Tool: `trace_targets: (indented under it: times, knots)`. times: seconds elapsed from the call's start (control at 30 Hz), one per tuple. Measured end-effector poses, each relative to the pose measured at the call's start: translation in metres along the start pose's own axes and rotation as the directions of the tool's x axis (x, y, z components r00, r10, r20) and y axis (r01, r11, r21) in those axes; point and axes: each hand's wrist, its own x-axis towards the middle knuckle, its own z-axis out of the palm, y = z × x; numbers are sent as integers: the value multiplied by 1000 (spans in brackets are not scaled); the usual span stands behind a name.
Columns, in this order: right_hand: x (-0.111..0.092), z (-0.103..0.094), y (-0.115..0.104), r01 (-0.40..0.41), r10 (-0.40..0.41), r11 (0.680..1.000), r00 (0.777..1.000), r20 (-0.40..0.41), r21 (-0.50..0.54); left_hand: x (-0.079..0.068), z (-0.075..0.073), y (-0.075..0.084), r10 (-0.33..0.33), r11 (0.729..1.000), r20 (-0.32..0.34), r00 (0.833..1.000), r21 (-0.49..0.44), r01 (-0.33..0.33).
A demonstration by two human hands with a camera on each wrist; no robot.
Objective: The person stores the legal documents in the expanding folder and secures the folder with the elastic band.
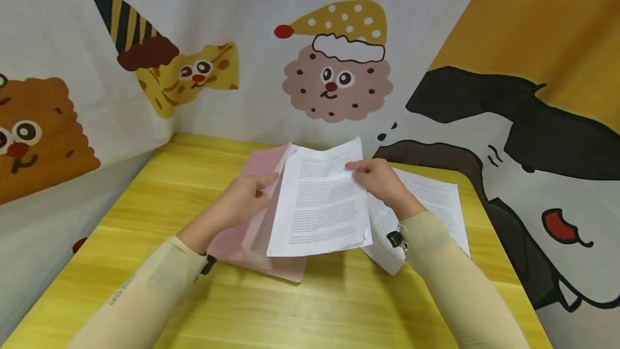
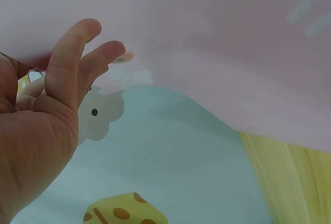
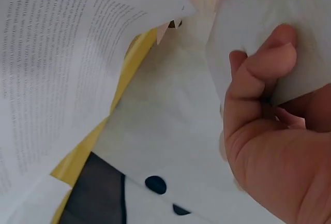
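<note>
A pink translucent folder (image 1: 286,271) lies spread on the table with its cover raised. My left hand (image 1: 242,201) pinches the edge of that cover; in the left wrist view the hand (image 2: 46,110) has its fingers against the pink plastic (image 2: 207,53). White printed sheets (image 1: 324,203) stand tilted up beside the cover, overlapping the folder in the head view. At their upper right edge my right hand (image 1: 380,179) grips them, its fingers curled over the paper (image 3: 315,22) in the right wrist view. The thumb is partly hidden there.
More printed sheets (image 1: 431,193) lie on the right of the yellow wood-grain table (image 1: 315,316), partly under the right forearm. A white cloth with cartoon figures (image 1: 336,85) hangs behind the table's far edge and along its sides.
</note>
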Motion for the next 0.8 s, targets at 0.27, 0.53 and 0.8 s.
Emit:
trace_targets:
  times: [0.27, 0.53, 0.8]
  knots:
    - [-2, 13, -7, 32, -39, 997, 994, -100, -66, 1, 0, 4, 21, 1000, -16, 1000, 11, -21]
    - [-8, 14, -10, -35, 56, 988, 989, -133, 151, 5, 3, 4, 7, 1000, -1, 1000, 23, -7]
    - [-7, 24, -6, 11, -5, 999, 991, -131, 47, 8, 7, 8, -34, 998, 10, 999, 55, 34]
